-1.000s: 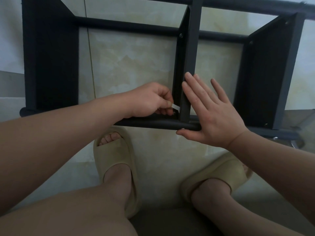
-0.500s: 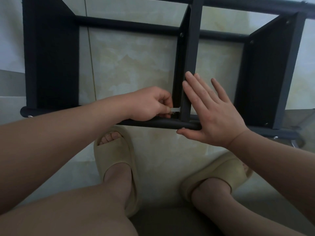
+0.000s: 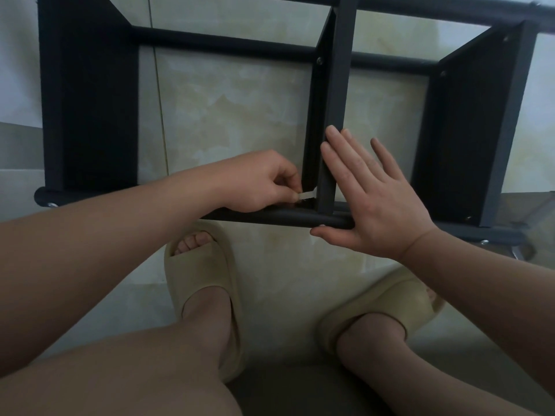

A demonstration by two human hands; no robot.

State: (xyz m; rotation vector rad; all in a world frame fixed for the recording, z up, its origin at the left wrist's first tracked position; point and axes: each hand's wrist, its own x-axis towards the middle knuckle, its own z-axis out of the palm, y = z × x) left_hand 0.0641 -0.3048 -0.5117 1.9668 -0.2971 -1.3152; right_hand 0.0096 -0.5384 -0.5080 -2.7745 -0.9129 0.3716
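Head view: I look down over my knees at both my hands on a black rack (image 3: pixel 420 8) that lies on the floor tiles (image 3: pixel 240 115).
Left hand (image 3: pixel 264 181): my fingers are curled, and thumb and forefinger pinch a small pale tool (image 3: pixel 307 195) by its near end.
Small pale tool: it lies almost level, and its far end sits in the corner where the middle panel (image 3: pixel 341 85) meets the front rail (image 3: pixel 279 219). I cannot tell what the tip bears on, as that corner is dark.
Right hand (image 3: pixel 372 199): flat and released, fingers straight and a little spread. The forefinger side lies along the right face of the middle panel, and my thumb rests on the front rail, just right of the joint.
Middle panel: a dark upright board between my two hands, with a screw head (image 3: pixel 320 60) showing near its far end.
Front rail: a round black tube that runs under my left wrist and on past my right palm.
Outer boards: the left panel (image 3: pixel 90 109) and the right panel (image 3: pixel 468 130) stand well apart from my hands, joined by the back rail (image 3: pixel 225 43).
Feet: my left slipper (image 3: pixel 204 280) and right slipper (image 3: pixel 390 298), both beige, rest on the tiles just near of the front rail.
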